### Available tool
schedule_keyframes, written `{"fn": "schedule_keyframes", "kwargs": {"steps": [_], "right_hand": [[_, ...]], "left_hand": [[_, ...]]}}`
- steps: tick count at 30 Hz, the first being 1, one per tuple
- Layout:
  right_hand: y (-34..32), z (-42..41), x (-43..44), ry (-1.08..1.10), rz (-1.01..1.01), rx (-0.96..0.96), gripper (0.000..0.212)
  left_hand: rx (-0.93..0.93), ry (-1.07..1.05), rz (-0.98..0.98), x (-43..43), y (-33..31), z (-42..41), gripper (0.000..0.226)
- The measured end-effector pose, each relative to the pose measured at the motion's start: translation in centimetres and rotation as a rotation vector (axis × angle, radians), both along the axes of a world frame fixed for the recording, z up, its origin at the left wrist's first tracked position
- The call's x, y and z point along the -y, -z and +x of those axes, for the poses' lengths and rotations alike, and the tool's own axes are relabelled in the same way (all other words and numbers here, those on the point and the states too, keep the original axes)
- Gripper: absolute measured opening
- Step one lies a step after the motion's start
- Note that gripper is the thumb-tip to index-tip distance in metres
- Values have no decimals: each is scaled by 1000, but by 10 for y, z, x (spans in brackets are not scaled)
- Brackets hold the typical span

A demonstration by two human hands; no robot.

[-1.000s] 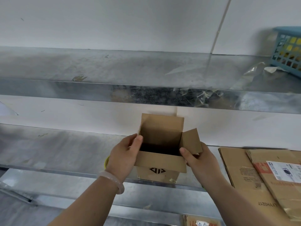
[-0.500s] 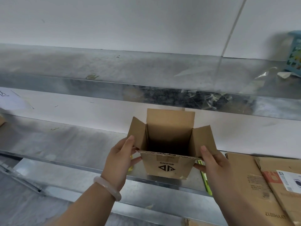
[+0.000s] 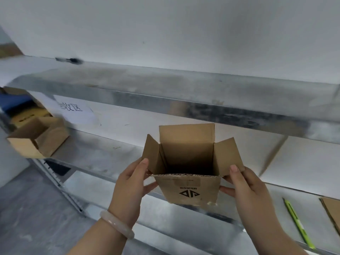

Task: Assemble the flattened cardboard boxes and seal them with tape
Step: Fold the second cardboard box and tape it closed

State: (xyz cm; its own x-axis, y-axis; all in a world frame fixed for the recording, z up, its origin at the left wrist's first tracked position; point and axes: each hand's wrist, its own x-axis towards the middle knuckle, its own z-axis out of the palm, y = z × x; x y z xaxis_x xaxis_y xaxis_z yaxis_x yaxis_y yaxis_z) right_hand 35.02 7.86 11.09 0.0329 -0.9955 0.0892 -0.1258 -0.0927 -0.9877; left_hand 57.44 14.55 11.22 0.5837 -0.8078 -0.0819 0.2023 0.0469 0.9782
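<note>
a: why does the person clamp the small brown cardboard box [image 3: 189, 190] from both sides?
b: probably to hold its walls square while the flaps are open. the left hand [image 3: 130, 183] grasps the left wall, thumb up by the flap fold and the other fingers [image 3: 150, 186] curled against the front corner. the right hand [image 3: 246, 186] grasps the right wall the same way. neither hand is loose.
a: where is the box?
b: at the centre of the frame, lifted in front of the lower grey metal shelf [image 3: 110, 159]. it seems not to rest on the shelf.
a: how does it look?
b: upright, with its open end toward the camera and dark inside. the back flap stands up, the two side flaps splay outward, and the near edge shows raw corrugation. a black triangle mark on the front is upside down, so this open end may be the bottom. no tape runs across the opening, so sealing appears not yet done. a second open brown cardboard box [image 3: 36, 138] sits on the shelf at the left of the frame.
</note>
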Motion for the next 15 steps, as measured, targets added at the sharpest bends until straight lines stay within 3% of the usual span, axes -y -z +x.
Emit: {"fn": "schedule_keyframes", "kwargs": {"steps": [8,15], "right_hand": [[15,204,-16,-164,112,-14,21],[24,338,5,-347,202,-68,19]], "left_hand": [[9,-218,-1,-71,5,166,29],[-20,-381,15,-84,19,260,32]]}}
